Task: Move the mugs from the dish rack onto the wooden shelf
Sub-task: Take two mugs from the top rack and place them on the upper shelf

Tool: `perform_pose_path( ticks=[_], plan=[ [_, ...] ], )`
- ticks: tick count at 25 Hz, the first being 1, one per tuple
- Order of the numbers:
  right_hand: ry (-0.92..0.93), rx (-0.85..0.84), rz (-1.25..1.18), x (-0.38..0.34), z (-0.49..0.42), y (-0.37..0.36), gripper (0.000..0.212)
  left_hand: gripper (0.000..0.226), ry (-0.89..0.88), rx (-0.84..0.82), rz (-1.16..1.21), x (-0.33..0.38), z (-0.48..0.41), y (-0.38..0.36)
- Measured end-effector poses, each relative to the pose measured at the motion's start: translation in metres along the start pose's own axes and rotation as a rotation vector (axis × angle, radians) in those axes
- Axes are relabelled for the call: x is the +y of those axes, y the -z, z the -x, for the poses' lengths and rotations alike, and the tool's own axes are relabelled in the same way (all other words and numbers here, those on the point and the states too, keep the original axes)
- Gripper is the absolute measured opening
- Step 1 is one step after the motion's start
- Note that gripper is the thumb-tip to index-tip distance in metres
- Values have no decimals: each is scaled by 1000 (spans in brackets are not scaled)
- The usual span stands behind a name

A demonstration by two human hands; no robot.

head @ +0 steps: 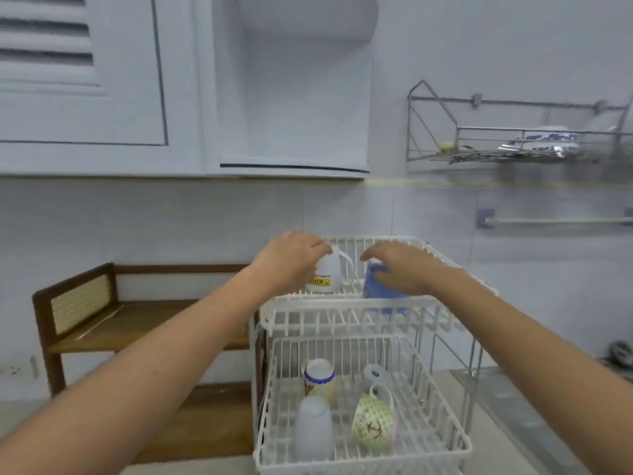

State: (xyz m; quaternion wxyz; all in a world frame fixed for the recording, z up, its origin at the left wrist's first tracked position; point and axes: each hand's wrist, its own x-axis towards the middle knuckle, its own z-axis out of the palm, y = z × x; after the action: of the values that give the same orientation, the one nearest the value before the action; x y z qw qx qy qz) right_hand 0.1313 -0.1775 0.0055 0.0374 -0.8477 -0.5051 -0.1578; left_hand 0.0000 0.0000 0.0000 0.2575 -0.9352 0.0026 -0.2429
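Note:
A white two-tier dish rack [342, 317] stands in front of me. On its top tier my left hand [291, 258] grips an upside-down white mug [329, 272] with a yellow label. Beside it my right hand [400, 265] closes over a blue mug [376, 286]. The lower tier holds a green patterned mug [371, 423] lying on its side, a mug with a blue rim band [320, 380], a frosted cup [313, 428] and a grey mug [373, 373]. The wooden shelf [137, 323] stands to the left of the rack with nothing on its upper board.
A metal wire wall rack [513, 142] with dishes hangs at the upper right, with a towel bar [555, 221] below it. White cabinets [102, 97] hang overhead. A sink edge [513, 399] lies to the right of the dish rack.

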Motion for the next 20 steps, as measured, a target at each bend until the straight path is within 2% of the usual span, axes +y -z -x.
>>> perform_pose_path(
  ticks=[2,4,6,7,10,13,17,20],
  plan=[
    [53,-188,210,6,-12,0,50,57,-87,-127,-272,0,-22,-14],
    [138,-323,471,12,-27,-7,67,77,-216,-197,-551,-1,-42,-30],
    [177,-361,723,19,-40,-10,81,86,-297,-222,-723,-6,-64,-48],
    [197,-371,825,25,-46,-11,82,87,-354,-230,-806,-9,-75,-54],
    [278,-338,1003,35,-58,-19,66,92,-419,-285,-944,-13,-93,-76],
    [366,-299,1066,47,-61,-25,62,103,-445,-227,-922,-20,-106,-95],
    [404,-336,1002,60,-60,-21,62,68,-441,-162,-650,-12,-125,-102],
    [308,-359,857,85,-58,-1,80,66,-377,-64,-554,-10,-123,-93]
  ],
)
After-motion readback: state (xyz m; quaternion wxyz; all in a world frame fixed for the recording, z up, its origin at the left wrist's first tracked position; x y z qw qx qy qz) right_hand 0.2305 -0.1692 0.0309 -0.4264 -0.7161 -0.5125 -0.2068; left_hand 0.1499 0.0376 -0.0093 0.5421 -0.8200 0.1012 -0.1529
